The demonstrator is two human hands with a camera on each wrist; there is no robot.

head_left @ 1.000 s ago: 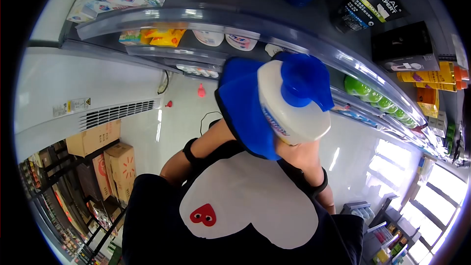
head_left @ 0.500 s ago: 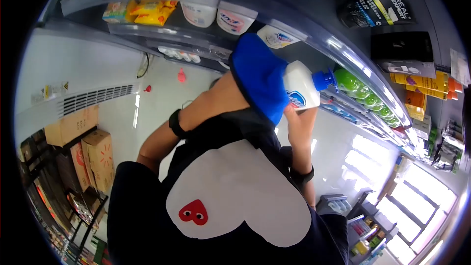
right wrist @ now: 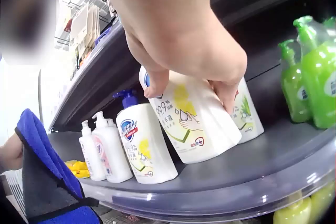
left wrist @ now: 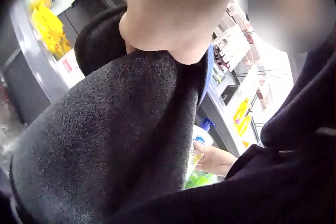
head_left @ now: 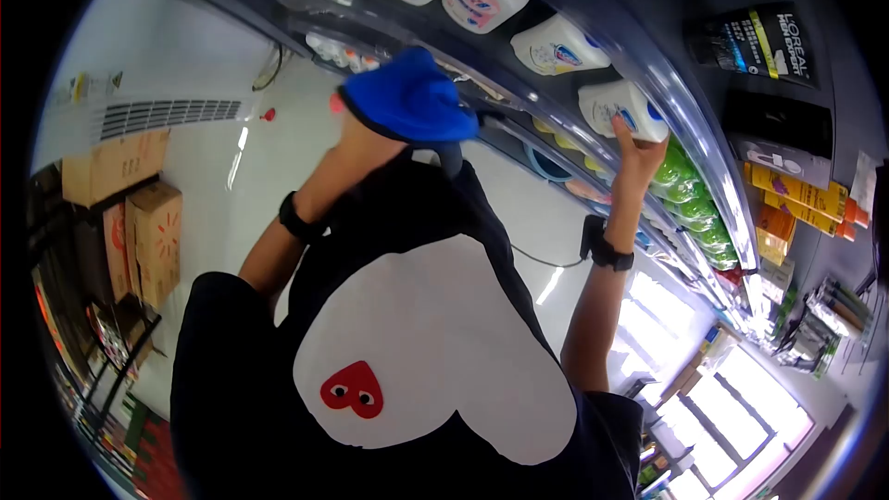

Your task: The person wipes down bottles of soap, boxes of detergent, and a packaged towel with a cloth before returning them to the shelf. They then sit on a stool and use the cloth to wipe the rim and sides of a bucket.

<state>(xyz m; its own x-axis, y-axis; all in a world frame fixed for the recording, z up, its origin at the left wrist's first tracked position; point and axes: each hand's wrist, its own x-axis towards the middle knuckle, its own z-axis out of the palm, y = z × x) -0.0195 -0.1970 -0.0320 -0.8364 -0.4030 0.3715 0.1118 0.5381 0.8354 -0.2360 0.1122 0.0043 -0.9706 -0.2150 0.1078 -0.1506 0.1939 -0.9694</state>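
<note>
My right hand grips a white pump bottle of hand wash at the shelf on the right. In the right wrist view this bottle leans slightly, its base close over the shelf board, and the hand hides its top. Thumb and fingers hold it from opposite sides. My left hand holds a blue cloth away from the bottle, in front of the lower shelf. The cloth's dark grey, fuzzy side fills much of the left wrist view.
A matching bottle stands left of the held one, with pink-labelled pump bottles beyond it. Green pump bottles are on the right. A clear raised lip runs along the shelf front. Tubes lie on the shelf above.
The bottle has gone from in front of my chest to the shelf on the right, in my right hand. My left hand and the cloth have parted from it, moving left.
</note>
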